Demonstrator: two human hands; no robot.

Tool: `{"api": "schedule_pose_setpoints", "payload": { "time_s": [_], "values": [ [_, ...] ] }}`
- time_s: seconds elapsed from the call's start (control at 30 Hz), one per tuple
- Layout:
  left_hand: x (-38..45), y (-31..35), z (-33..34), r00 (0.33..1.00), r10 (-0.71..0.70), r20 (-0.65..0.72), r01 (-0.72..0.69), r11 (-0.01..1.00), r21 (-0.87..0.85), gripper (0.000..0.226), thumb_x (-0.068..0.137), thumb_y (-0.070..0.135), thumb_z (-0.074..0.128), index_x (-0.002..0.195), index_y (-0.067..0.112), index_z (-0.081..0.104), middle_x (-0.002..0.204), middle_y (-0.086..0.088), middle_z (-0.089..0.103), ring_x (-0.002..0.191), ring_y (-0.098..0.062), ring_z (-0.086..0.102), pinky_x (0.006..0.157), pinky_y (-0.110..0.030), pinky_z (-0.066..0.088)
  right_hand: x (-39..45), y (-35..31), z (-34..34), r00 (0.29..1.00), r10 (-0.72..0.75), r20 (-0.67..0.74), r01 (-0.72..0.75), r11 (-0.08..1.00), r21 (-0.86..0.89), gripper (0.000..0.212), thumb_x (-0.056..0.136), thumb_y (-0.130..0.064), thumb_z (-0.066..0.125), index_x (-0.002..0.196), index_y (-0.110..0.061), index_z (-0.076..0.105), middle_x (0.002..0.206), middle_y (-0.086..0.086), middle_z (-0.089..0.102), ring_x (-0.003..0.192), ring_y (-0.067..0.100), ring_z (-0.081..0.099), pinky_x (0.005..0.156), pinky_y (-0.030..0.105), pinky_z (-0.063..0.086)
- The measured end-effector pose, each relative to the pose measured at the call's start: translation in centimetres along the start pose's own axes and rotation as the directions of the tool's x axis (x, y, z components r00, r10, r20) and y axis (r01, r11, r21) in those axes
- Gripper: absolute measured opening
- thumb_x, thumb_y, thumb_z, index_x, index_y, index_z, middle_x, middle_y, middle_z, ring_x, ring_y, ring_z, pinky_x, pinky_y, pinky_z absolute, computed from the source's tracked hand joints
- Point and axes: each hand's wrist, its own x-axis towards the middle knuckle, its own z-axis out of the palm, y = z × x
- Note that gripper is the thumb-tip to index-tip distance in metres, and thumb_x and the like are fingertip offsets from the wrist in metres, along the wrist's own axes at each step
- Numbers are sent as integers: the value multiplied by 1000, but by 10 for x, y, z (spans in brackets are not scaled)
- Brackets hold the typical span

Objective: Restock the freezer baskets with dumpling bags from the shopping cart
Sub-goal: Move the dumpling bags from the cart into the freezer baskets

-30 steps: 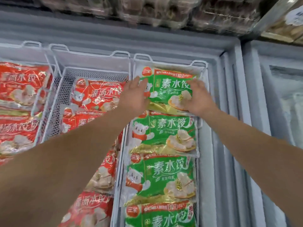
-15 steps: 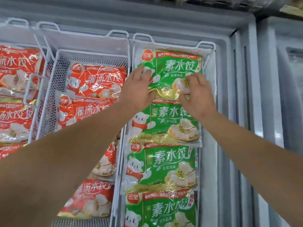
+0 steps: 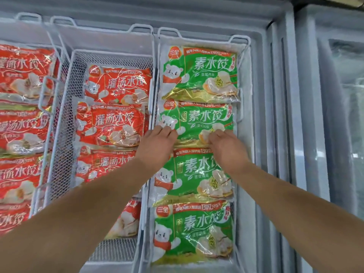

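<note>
I see both of my hands on the second green dumpling bag (image 3: pixel 197 123) from the top, in the white wire freezer basket (image 3: pixel 241 41) at centre right of the frame. My left hand (image 3: pixel 157 146) lies over the bag's lower left corner with its fingers curled down onto the plastic just below the bear drawing. My right hand (image 3: pixel 226 148) sits on the lower right part of the same bag, fingertips bent and pinching the wrapper beside the printed dumplings. Both wrists lie over the top edge of the third green bag (image 3: pixel 193 178).

This basket holds 4 green bags in a column, each overlapping the next. The top green bag (image 3: pixel 201 73) rests against the frosted far end of the basket, and the bottom green bag (image 3: pixel 193 231) lies nearest the lower edge of the frame.

To the left, a mesh basket (image 3: pixel 65 119) in the centre of the frame holds red dumpling bags (image 3: pixel 116 125) stacked the same way, with bare mesh showing at its far end and along its left wall. At the left edge of the frame, more red bags (image 3: pixel 21 75) fill another basket. A glass freezer lid (image 3: pixel 346 115) runs down the right side of the frame.
</note>
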Motion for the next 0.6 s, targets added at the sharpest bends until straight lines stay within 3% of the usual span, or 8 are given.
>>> {"api": "schedule_pose_setpoints", "payload": {
  "time_s": [0.07,0.1,0.2,0.27,0.37,0.5,0.6],
  "values": [
    [-7,0,4,1000,-5,-19,5,1000,-7,44,77,9,75,119,7,62,114,-9,64,107,-31,59,87,-46,52,-8,1,6,999,1,-48,-1,1000,-7,30,66,1,85,88,-11,69,81,3,66,78,25,59,56,30,50],
    [-13,2,7,999,-9,-36,8,1000,-20,40,78,13,75,116,7,63,114,-10,64,108,-32,59,87,-48,53,-12,2,10,999,4,-43,-3,1000,9,28,67,-1,85,88,-12,69,81,2,66,80,25,58,60,30,50],
    [-26,8,12,1000,-2,-23,0,995,-101,36,88,28,63,116,6,58,128,-13,55,123,-36,49,100,-53,47,-20,3,15,1000,0,2,0,999,51,33,88,-5,65,119,-17,65,112,4,63,105,27,54,90,37,49],
    [-32,15,11,997,-12,71,19,994,-107,46,94,38,54,128,8,51,141,-12,43,136,-34,36,111,-51,36,-29,3,14,998,22,53,-26,997,68,43,94,-13,54,137,-20,53,126,4,55,117,29,47,100,40,46],
    [-37,21,6,990,-34,134,44,997,-71,58,96,49,46,140,12,38,152,-8,30,145,-30,20,117,-49,24,-43,-2,14,989,53,139,-68,993,100,52,97,-24,45,149,-22,39,138,4,48,128,29,41,108,42,41],
    [-41,26,0,978,-49,204,63,996,-61,69,96,54,43,148,11,29,157,-7,24,148,-29,14,121,-50,17,-53,-7,11,971,75,227,-98,991,94,59,99,-33,42,154,-21,26,149,4,37,138,29,34,115,44,35],
    [-45,26,-5,953,-113,282,128,991,-36,80,97,57,38,157,12,10,165,-4,3,152,-29,-2,122,-54,9,-59,-10,4,956,73,283,-96,993,68,65,99,-38,43,156,-22,17,158,4,25,145,29,24,116,44,33]
  ]
}}
